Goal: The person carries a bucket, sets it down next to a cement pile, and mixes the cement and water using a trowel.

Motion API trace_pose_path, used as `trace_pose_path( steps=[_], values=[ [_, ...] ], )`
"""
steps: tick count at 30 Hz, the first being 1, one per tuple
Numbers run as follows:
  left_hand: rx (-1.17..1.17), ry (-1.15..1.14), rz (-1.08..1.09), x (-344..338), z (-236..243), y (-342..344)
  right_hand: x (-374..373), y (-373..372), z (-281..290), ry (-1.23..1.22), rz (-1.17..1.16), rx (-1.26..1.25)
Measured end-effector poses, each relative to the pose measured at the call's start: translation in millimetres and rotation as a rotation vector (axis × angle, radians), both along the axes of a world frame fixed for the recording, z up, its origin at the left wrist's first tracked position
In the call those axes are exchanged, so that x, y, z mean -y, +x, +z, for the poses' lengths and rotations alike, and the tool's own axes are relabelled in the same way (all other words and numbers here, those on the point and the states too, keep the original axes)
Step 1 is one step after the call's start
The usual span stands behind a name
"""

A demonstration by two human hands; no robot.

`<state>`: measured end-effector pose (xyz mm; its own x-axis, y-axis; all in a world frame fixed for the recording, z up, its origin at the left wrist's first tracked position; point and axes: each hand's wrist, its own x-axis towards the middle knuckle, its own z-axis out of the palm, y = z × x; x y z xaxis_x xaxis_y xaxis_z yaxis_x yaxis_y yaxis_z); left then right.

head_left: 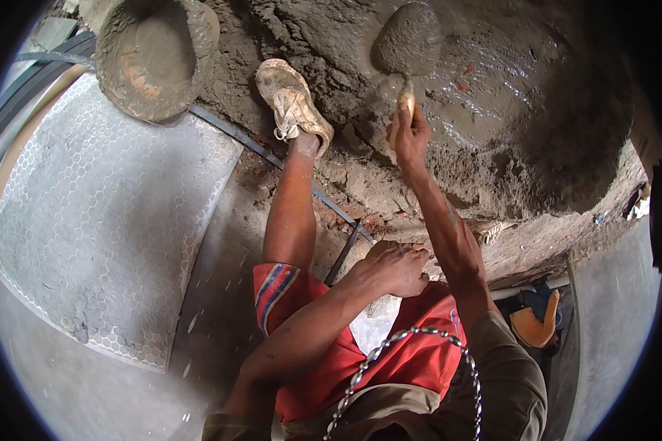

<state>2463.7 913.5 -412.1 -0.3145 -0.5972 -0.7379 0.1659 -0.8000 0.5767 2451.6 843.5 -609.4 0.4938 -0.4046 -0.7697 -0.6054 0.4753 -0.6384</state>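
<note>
My right hand [410, 137] is wrapped around the pale handle of a trowel [407, 45]. Its blade is coated with grey mortar and lies on the wet mortar heap [485, 110] at the upper right. My left hand [399, 267] is held over my lap, close to the red shorts, with its fingers curled in and nothing visible in them. A round pan [148, 59] smeared with mortar, with more of it inside, rests at the upper left. One of my shoes, crusted with mortar, is planted between the pan and the heap.
On the left lies a grey slab with a hexagon-patterned sheet [110, 220]. A thin metal bar [246, 141] runs from the slab's corner toward my knees. Beyond my right arm are an orange and dark item [535, 323] and a grey panel [614, 301].
</note>
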Motion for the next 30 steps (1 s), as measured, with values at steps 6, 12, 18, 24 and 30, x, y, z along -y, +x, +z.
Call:
trace_pose_path(
  steps=[6,12,18,24,30],
  values=[
    [-0.044,-0.052,-0.069,6.7,3.6,5.3,11.8,27.8,68.1,-0.125,0.252,0.019],
    [-0.025,-0.053,-0.129,3.8,6.8,8.8,-38.7,93.8,124.2,-0.2,0.501,0.17],
    [0.143,-0.001,0.004,-3.9,-5.6,16.5,-92.6,140.5,113.0,-0.747,0.951,0.528],
    [-0.026,-0.004,-0.1,-7.0,-1.4,16.6,-109.4,142.6,90.4,-0.776,0.954,0.576],
    [0.027,-0.006,-0.006,8.9,0.8,15.3,52.2,65.1,23.3,-0.558,0.525,-0.101]
  ],
)
